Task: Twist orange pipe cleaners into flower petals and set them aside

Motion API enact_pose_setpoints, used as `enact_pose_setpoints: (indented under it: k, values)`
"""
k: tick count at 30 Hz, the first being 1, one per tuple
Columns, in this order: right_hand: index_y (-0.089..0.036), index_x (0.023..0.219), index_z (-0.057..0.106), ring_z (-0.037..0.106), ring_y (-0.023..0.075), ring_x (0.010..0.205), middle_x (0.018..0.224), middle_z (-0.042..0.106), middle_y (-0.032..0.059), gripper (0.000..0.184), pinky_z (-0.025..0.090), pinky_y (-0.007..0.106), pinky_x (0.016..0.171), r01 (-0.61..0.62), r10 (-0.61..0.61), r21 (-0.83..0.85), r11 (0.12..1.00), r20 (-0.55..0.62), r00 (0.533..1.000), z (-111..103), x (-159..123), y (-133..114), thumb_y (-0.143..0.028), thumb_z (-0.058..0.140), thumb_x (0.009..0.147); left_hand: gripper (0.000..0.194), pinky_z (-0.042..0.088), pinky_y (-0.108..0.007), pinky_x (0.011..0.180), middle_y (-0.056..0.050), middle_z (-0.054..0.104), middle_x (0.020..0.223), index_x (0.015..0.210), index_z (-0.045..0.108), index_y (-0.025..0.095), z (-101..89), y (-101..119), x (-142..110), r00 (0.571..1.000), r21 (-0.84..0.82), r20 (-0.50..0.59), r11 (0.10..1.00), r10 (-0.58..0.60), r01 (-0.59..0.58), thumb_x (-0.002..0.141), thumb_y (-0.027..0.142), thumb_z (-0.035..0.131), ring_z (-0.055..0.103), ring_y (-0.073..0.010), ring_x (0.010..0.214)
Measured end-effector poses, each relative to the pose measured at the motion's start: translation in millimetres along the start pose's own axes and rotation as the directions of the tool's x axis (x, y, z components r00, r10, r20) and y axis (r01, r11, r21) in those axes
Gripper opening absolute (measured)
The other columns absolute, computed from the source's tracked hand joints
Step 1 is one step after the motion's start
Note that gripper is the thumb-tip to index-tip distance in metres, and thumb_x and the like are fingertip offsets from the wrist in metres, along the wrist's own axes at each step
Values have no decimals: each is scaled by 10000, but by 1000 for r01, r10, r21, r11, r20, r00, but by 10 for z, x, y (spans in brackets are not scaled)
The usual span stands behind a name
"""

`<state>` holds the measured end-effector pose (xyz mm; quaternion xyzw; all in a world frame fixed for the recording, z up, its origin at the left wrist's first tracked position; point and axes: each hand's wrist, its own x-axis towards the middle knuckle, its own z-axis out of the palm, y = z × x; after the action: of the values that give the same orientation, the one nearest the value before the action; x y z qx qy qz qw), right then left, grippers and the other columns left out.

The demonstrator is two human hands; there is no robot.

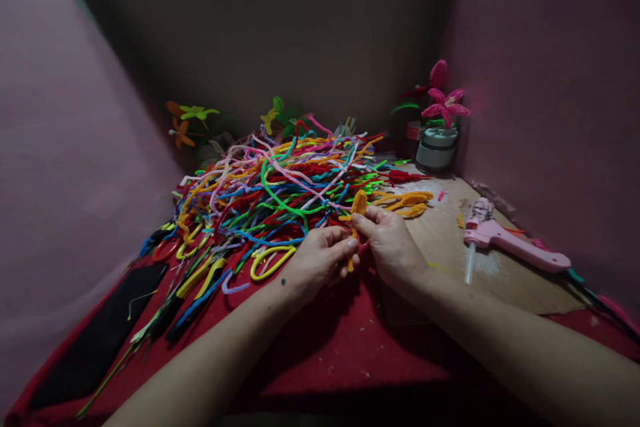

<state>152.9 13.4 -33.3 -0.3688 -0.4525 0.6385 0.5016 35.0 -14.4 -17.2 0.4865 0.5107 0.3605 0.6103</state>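
An orange pipe cleaner (pixel 359 202), bent into a petal-like loop at its top, is pinched between my two hands. My right hand (pixel 393 240) grips it just under the loop. Lower down, the fingers of my left hand (pixel 323 257) close around its stem, whose end pokes out below them. Right behind my hands lies a big tangled heap of many-coloured pipe cleaners (pixel 280 190). Several orange looped pieces (pixel 413 203) rest on the cardboard just beyond my right hand.
A pink glue gun (pixel 520 247) lies on the cardboard (pixel 445 227) at right. Yellow-handled pliers (pixel 200 280) and a black flat object (pixel 100 333) are at left on the red cloth (pixel 320 353). Pipe-cleaner flowers stand behind, a pink one (pixel 445 107) in a grey pot (pixel 436 149).
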Motion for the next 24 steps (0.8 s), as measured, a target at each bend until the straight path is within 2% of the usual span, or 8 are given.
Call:
enact_pose_setpoints:
  k: [4,6,10,13,16,18,20,24]
  values:
    - [-173,695,513,418,68,413,543,508,-45,170,336,204,414,-2,2,-25,1000,-11,1000,0,-1,-4,-312,610,697,201,179,-136,284,52,501,485,647,479,159,-15,-37,15,987,-158,100,977,-126,140,686,283,632,312,-23,299]
    - [-172,691,514,412,69,422,548,502,-45,177,325,207,417,3,-4,-29,1000,-22,1000,-6,5,-7,-319,614,692,207,178,-137,272,58,500,476,660,471,169,-18,-59,18,986,-180,102,973,-130,147,679,293,635,302,-25,284]
    - [-165,657,522,372,61,444,543,472,-58,193,303,210,442,44,-45,-20,999,-71,996,-28,44,-11,-316,642,655,274,193,-150,272,55,496,470,632,456,169,16,-77,-6,997,-29,45,998,-62,63,700,390,604,327,-34,280]
    - [-165,673,531,388,71,466,556,486,-55,190,306,221,470,35,-33,47,998,-42,999,-36,70,-3,-316,643,641,261,214,-169,306,60,485,466,614,427,179,46,-80,-30,1000,162,-7,987,-9,10,741,372,546,331,-42,289]
    - [-163,676,532,375,70,462,549,482,-59,186,295,224,475,-1,3,101,995,-16,1000,-27,72,1,-306,641,631,246,269,-201,396,42,479,475,600,415,190,65,-111,-49,985,463,-42,877,167,-129,799,325,464,387,-73,359]
    - [-161,650,520,352,64,457,534,462,-65,183,279,222,472,-13,16,111,994,-25,1000,-18,65,-4,-293,644,623,228,272,-225,464,30,458,498,602,417,197,72,-147,-61,941,657,-50,721,335,-222,804,294,461,400,-97,431]
    - [-161,651,514,356,66,469,544,464,-61,184,277,222,480,-14,17,114,993,-26,1000,-15,64,-13,-290,642,621,216,250,-242,499,27,425,517,608,407,203,75,-178,-74,896,769,-47,589,442,-250,801,277,470,375,-110,466]
    - [-159,669,516,380,76,504,575,472,-48,190,299,224,510,36,-30,121,992,-51,998,-29,87,-18,-292,641,617,205,253,-246,505,22,437,531,640,399,211,79,-174,-107,907,765,-8,587,422,-266,835,272,413,387,-119,473]
